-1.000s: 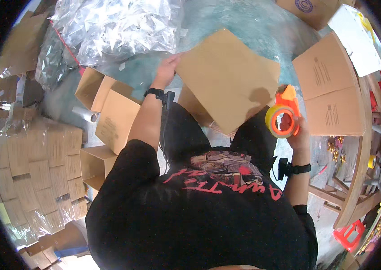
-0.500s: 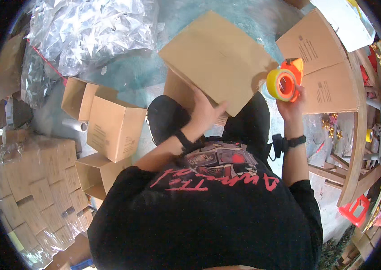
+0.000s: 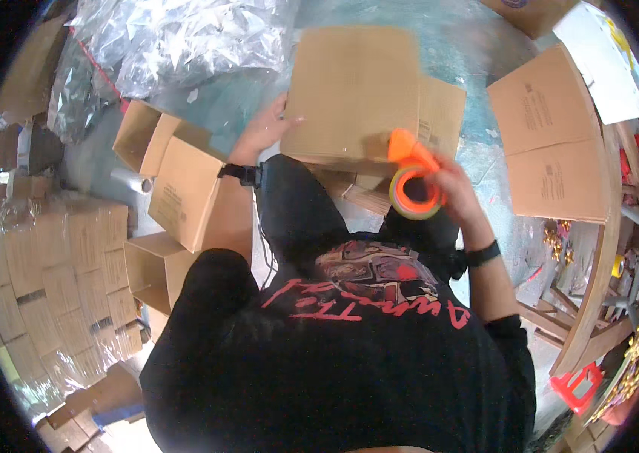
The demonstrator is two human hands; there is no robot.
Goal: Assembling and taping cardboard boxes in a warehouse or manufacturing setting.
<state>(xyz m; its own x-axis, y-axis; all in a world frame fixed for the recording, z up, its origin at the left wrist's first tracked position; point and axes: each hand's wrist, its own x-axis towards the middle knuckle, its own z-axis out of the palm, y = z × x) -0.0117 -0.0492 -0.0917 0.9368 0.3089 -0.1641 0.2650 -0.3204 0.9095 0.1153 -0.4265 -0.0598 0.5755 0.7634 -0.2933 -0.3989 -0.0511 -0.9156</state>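
Straight ahead lies a cardboard carton (image 3: 353, 90), left hand (image 3: 261, 132) spread against its left edge, right hand (image 3: 451, 181) gripping an orange tape dispenser (image 3: 414, 154) by the carton's near right corner.

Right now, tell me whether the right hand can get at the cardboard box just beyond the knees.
Probably yes: the right hand is close to the near right corner of the box, and nothing seems in the way except the orange tape dispenser in its grip.
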